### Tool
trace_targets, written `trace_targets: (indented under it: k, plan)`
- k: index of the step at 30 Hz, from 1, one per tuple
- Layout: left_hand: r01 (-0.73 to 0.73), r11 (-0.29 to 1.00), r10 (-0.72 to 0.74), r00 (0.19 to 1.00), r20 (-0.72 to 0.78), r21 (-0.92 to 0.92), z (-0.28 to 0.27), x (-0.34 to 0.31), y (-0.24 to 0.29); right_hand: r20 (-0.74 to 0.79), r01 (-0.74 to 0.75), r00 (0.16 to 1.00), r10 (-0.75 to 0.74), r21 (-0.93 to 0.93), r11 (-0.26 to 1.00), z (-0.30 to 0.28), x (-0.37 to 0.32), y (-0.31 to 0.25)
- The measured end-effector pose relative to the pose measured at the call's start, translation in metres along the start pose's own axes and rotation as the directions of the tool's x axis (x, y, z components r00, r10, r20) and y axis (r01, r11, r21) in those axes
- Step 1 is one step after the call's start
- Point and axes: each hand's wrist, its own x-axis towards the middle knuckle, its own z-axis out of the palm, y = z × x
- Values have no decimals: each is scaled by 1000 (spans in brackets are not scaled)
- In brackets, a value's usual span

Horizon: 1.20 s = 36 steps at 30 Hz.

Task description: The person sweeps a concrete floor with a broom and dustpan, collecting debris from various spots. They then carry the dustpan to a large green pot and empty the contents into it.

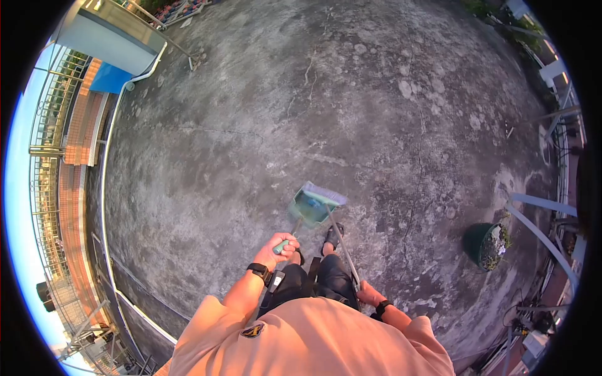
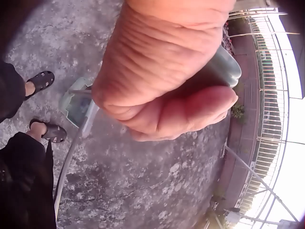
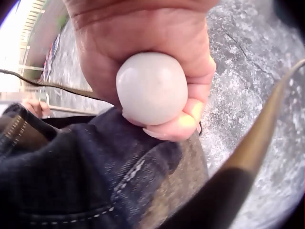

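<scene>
In the head view my left hand [image 1: 280, 249] grips the green handle [image 1: 281, 247] of a long-handled dustpan [image 1: 302, 214]. The pan is translucent green, slightly blurred, and stands low in front of the feet. Across its far edge lies the pale bristled head of a broom [image 1: 327, 193]. The broom's stick [image 1: 345, 250] slants back to my right hand [image 1: 370, 294], which holds it beside the right thigh. From the right wrist, the white rounded end [image 3: 152, 89] of the stick pokes out of the curled fingers. In the left wrist view the fingers wrap the handle's green end [image 2: 223, 69].
Stained, cracked concrete floor [image 1: 251, 150] spreads all around. A green plant pot [image 1: 480, 244] stands at the right near metal struts [image 1: 545, 235]. A white pipe [image 1: 106, 188] and a brick parapet [image 1: 74, 188] with railing run along the left. Dark clogs [image 2: 42, 82] are on the feet.
</scene>
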Motion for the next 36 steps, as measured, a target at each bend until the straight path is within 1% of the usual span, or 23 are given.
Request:
trace_targets:
  k: [2, 3, 4, 5, 6, 9, 13, 16, 17, 18, 19, 21, 23, 24, 25, 26, 27, 28, 30, 31, 33, 34, 36]
  plan:
    - [-53, 997, 47, 994, -94, -63, 3, -1, 3, -2, 69, 998, -70, 178, 982, -3, -27, -13]
    - [-39, 995, 31, 997, -76, -94, 5, -3, 5, -5, 66, 998, -67, 176, 982, -5, -40, -21]
    - [-37, 995, 30, 997, -72, -96, 2, -3, 7, -22, 43, 999, -38, 253, 967, -10, -51, -33]
    - [26, 995, -28, 999, -16, -96, 0, -2, 10, -37, 22, 999, -11, 326, 945, -16, -56, -42]
    - [87, 992, -84, 996, 39, -92, 1, -4, 12, -39, 23, 999, -11, 321, 947, -21, -57, -47]
    - [17, 999, -17, 1000, -15, -51, 2, -5, 13, -184, 79, 983, -17, 338, 938, -41, -51, -58]
    - [66, 997, -65, 997, 39, -27, -3, -5, 19, -338, 108, 941, -7, 282, 953, -81, -35, -102]
    - [53, 999, -53, 998, -20, 13, -6, -3, 22, -424, 129, 905, -27, 215, 968, -102, 16, -103]
    - [84, 996, -84, 996, -9, 25, -9, -1, 22, -423, 115, 906, -18, 204, 972, -101, 32, -105]
    - [85, 996, -85, 996, 7, 5, -10, 0, 21, -417, 29, 909, 14, 97, 995, -99, 48, -107]
    - [59, 996, -59, 998, 0, 62, -9, 0, 18, -412, -56, 910, 45, -15, 998, -96, 54, -118]
    - [-6, 989, 11, 999, -36, 147, -8, 0, 16, -322, -119, 941, 104, -26, 993, -60, 65, -131]
    - [18, 991, -13, 999, -39, 133, 3, -11, 19, -266, -137, 955, 133, 1, 991, -9, 80, -108]
    - [43, 990, -37, 998, -49, 136, 7, -16, 21, -239, -165, 959, 150, -44, 985, 16, 68, -109]
    - [-12, 987, 21, 999, -50, 163, 5, -19, 22, -197, -241, 955, 220, -86, 967, 34, 49, -121]
    - [-13, 989, 18, 999, -30, 146, 1, -19, 26, -135, -249, 963, 234, -102, 963, 45, 28, -133]
    - [-27, 991, 31, 999, -29, 128, -3, -18, 30, -87, -197, 979, 182, -222, 955, 51, 7, -148]
    - [-43, 993, 46, 999, -29, 110, -5, -17, 34, -221, -10, 973, -61, -310, 951, 62, 23, -87]
    - [-51, 994, 51, 999, 4, 97, -5, -21, 43, -70, -22, 997, 16, -80, 997, 58, 4, -90]
    - [-38, 994, 34, 999, 40, 99, -9, -17, 47, -78, -26, 997, 19, -95, 995, 53, -11, -108]
    - [-16, 994, 10, 998, 63, 107, -4, -23, 53, -65, -145, 986, 157, 159, 977, 44, -45, -168]
    - [-26, 994, 18, 997, 74, 106, -6, -22, 57, -71, -140, 986, 152, 147, 979, 38, -50, -183]
    - [49, 995, -57, 994, 97, 84, -11, -20, 62, -110, -106, 986, 126, 172, 979, 24, -57, -197]
